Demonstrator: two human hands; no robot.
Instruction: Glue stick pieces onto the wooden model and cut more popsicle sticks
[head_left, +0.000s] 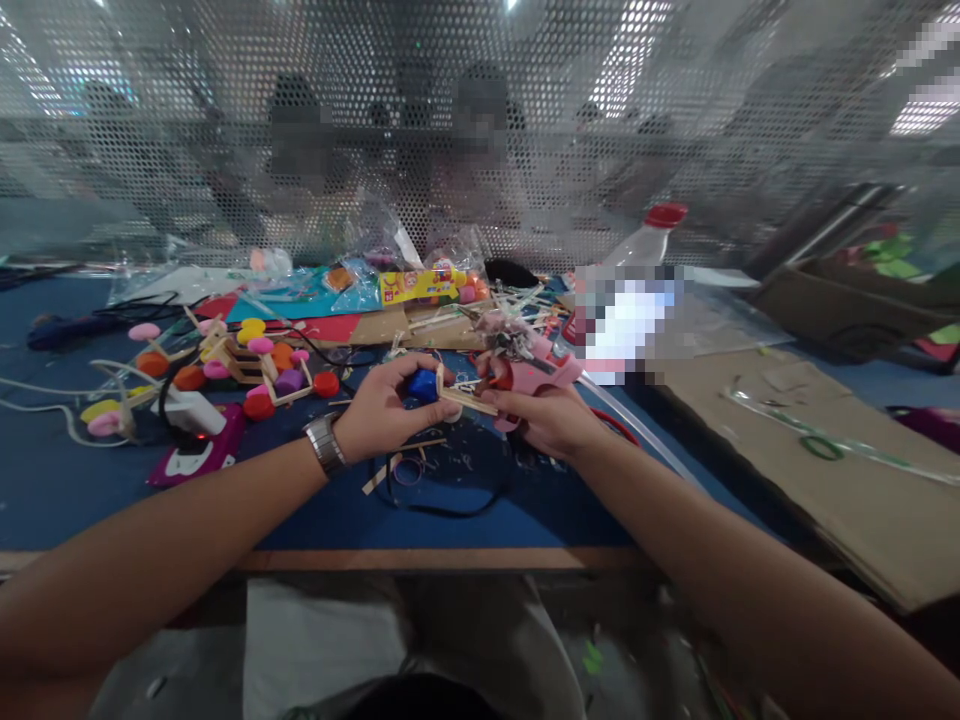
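Partly, left fingers (429, 414) hide a blue piece (422, 384); right fingers (519, 404), a pink tool (543, 376).

Cardboard (780, 470) on blue table (315, 515)

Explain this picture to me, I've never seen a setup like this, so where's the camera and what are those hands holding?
There is no machine here, just a person's two bare hands. The single picture comes from a camera worn on the head, looking forward and down. The left hand holds a small wooden piece with a blue part. The right hand grips a pink tool that looks like a glue gun. On the blue table, to the left, are stick models with colourful round pieces; a bottle with a red cap stands farther back, and cardboard lies to the right.
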